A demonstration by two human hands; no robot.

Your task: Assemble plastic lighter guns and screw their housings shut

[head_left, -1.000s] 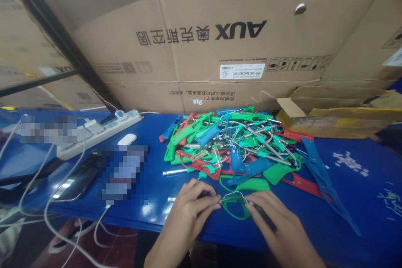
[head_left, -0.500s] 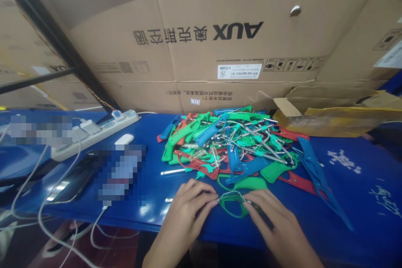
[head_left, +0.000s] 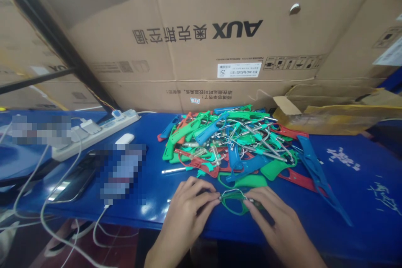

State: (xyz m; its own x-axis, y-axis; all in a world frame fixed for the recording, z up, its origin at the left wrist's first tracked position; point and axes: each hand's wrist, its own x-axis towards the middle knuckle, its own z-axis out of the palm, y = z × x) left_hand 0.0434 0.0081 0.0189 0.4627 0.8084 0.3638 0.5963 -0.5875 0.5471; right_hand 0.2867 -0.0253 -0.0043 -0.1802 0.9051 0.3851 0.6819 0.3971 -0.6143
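Near the table's front edge, my left hand [head_left: 194,203] is closed, thumb and forefinger pinching one end of a short white wire [head_left: 233,190]. My right hand [head_left: 268,209] pinches the other end, where a small dark-and-white tip shows. The wire arches between the two hands. Just beneath it is a green plastic lighter shell [head_left: 236,212] with a looped opening; whether the fingers also grip it, I cannot tell. Behind the hands lies another green lighter shell [head_left: 248,181], at the front of a heap of green, blue and red lighter shells [head_left: 209,132], metal tubes and wires.
A long blue shell [head_left: 314,171] sticks out right of the heap. An opened cardboard box [head_left: 339,121] stands behind it, and a large carton [head_left: 188,4] forms the back wall. To the left are a power strip [head_left: 100,132], a phone [head_left: 73,178], a white case [head_left: 124,141] and cables.
My fingertips stay close together over the green shell with slight shifts. The white wire between them now bows up more visibly. The heap is unchanged.
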